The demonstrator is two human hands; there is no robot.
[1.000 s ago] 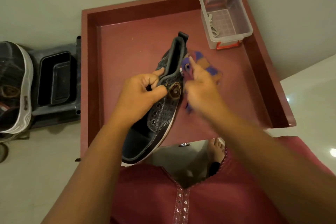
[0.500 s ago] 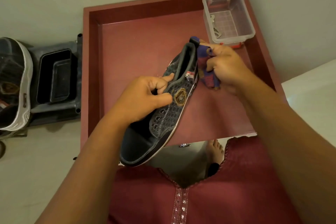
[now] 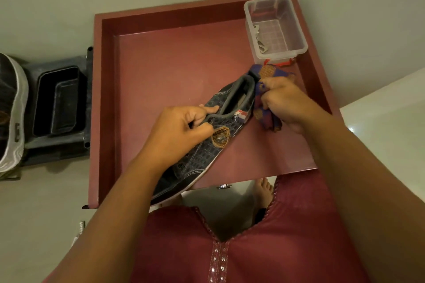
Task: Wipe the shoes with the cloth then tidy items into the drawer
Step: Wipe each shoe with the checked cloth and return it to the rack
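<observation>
Above the open red drawer (image 3: 105,108), the left hand (image 3: 174,131) curls its fingers round the collar of a dark shoe (image 3: 207,142), held tilted, heel away. The right hand (image 3: 285,101) bunches a purple-orange cloth (image 3: 266,117) against the shoe's heel, near a clear plastic box (image 3: 296,30) in the drawer's far corner.

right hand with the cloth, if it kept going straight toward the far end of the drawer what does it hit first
Probably the clear plastic box, just beyond the right hand and cloth; depth is unclear, so the hand might pass above it.

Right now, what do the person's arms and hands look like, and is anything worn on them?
Both forearms are bare, no sleeves in view. The left hand and right hand wear no gloves, and no rings or watch show. The garment is maroon with small sparkly studs.
</observation>
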